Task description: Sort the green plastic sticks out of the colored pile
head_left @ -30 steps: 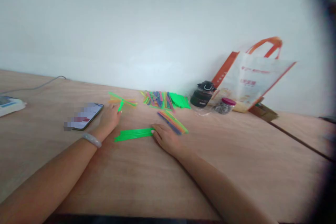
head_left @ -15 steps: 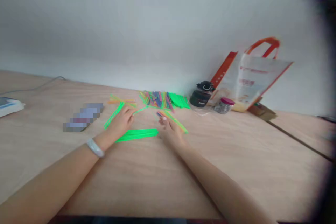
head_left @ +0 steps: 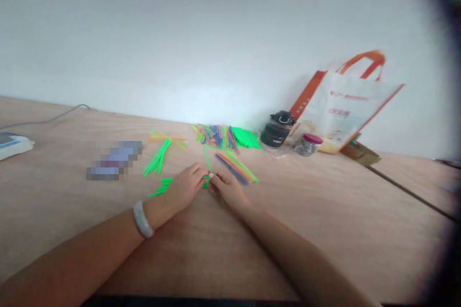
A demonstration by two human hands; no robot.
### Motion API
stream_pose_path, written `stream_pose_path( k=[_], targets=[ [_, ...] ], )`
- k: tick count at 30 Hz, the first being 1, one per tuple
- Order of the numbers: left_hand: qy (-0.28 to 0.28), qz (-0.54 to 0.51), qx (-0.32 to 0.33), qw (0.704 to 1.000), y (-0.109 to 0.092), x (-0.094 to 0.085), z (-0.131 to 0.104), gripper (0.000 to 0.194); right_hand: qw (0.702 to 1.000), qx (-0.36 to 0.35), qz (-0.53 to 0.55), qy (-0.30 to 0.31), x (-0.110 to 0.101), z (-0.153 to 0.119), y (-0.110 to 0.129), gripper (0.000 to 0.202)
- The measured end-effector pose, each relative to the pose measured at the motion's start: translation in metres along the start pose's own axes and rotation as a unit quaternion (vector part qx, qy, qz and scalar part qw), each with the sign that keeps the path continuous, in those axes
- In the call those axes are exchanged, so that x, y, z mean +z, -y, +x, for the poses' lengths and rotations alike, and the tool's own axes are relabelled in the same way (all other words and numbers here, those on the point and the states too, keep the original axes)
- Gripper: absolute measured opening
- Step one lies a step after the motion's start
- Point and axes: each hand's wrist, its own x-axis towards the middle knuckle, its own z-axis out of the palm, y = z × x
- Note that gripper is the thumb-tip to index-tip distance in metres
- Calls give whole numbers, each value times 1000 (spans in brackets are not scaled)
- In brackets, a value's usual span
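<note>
My left hand (head_left: 186, 186) and my right hand (head_left: 229, 189) meet at the fingertips above the table. Both are closed in a pinch on a thin green strip (head_left: 207, 156), which sticks up and away from the fingers. Under and behind my left hand lies a row of green strips (head_left: 163, 187), partly covered by it. Just beyond my right hand is a slanted bundle of blue, orange and yellow strips (head_left: 237, 167). A fanned bunch of green strips (head_left: 158, 158) rests further left, touching some crossed yellow and orange strips (head_left: 167, 138).
By the wall lie a pile of multicoloured strips (head_left: 218, 136) and a green stack (head_left: 247, 137). A black-lidded bottle (head_left: 275, 132), a pink-lidded jar (head_left: 307, 145) and a white-and-orange bag (head_left: 345, 110) stand to the right. A blurred-out flat object (head_left: 115, 160) lies left.
My left hand has moved right and nearer, carrying the green strip, which now points away from me. My right hand has left the coloured bundle and come in to pinch the strip too.
</note>
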Motion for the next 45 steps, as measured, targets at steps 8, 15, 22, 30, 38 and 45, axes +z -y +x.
stream_pose_path(
  k=[8,15,22,30,38,45],
  targets=[
    [19,45,-29,998,-3,0,0,16,997,-35,-58,-24,2,0,-1,28],
    [44,53,-45,997,-5,-3,4,21,994,-43,-87,-42,0,0,1,28],
    [17,5,-64,998,-7,-6,7,23,989,-83,-110,-49,-4,6,6,25],
    [17,-30,-88,996,-5,-5,4,26,942,-35,-245,-226,-69,32,-16,34],
    [77,-9,17,997,-4,11,3,23,827,44,-529,-183,-106,38,-39,33],
    [83,-2,-38,996,6,12,-5,33,798,40,-591,-112,-92,31,-33,37]
  ],
)
